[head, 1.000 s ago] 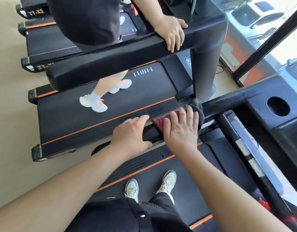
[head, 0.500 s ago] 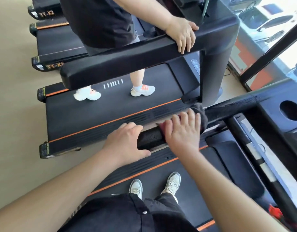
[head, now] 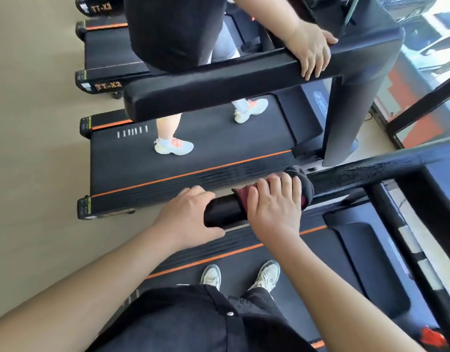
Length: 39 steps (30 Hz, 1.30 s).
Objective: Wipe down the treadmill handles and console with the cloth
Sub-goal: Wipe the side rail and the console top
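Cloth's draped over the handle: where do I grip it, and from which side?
Grip the cloth across its middle, where it wraps the handle, coming from above. It drapes over the rounded bar, so fingers over the top and thumb beneath should clamp it.

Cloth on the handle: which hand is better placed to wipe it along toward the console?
Right. The right hand presses flat on the cloth draped over the handle, so it can likely slide it along. The left hand grips the bare end of the handle and touches no cloth.
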Each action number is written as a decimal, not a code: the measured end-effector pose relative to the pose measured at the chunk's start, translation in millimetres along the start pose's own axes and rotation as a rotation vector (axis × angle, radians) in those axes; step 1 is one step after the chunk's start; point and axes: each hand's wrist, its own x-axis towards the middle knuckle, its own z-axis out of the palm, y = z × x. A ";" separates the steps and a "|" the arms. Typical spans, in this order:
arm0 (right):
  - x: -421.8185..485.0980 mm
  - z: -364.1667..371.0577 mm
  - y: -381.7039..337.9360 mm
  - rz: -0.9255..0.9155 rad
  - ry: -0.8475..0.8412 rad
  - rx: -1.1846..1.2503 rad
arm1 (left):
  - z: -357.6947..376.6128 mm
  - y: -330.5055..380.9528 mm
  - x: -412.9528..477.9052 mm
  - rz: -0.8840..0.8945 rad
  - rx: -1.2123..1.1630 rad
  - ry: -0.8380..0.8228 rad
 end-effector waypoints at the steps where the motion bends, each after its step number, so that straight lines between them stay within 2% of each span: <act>1: -9.7 3.0 -8.0 -0.058 0.012 0.019 | 0.1 -4.3 -2.2 -0.005 -0.003 -0.007; 5: 3.3 1.7 15.9 -0.219 0.036 0.014 | 1.9 -9.8 -3.5 -0.006 -0.077 0.042; 10: 27.7 0.8 20.7 0.017 0.041 -0.033 | 4.3 -19.5 -11.2 -0.011 -0.199 0.063; 13: 6.7 2.6 -10.7 0.040 0.046 -0.013 | 9.4 -33.2 -23.5 -0.017 -0.216 0.071; 17: -29.2 11.1 -43.8 -0.219 0.065 0.028 | 14.7 -45.6 -36.1 -0.038 -0.243 0.063; 20: -12.4 7.0 -18.2 -0.380 0.082 0.046 | 15.5 -50.6 -41.7 -0.057 -0.289 0.080; 22: 5.6 4.1 -2.6 -0.312 0.081 -0.004 | 15.9 -52.8 -45.7 -0.076 -0.310 0.079; 24: 15.2 5.7 -2.0 -0.167 0.068 -0.034 | 18.2 -55.2 -49.5 -0.093 -0.335 0.091; 28: -1.1 11.6 -42.0 -0.010 0.105 0.016 | 20.8 -62.0 -62.8 -0.134 -0.378 0.127; 30: -21.3 16.7 -73.1 -0.067 0.088 0.028 | 21.7 -68.4 -69.8 -0.162 -0.381 0.146; 34: -43.2 19.1 -116.5 -0.330 0.009 0.049 | 20.7 -80.3 -79.3 -0.214 -0.394 0.163; 37: -23.9 13.1 -90.0 -0.535 0.016 0.076 | 17.4 -85.4 -80.8 -0.234 -0.379 0.150; 39: -5.8 9.8 -60.3 -0.515 0.048 0.048 | 16.5 -85.2 -79.2 -0.226 -0.374 0.140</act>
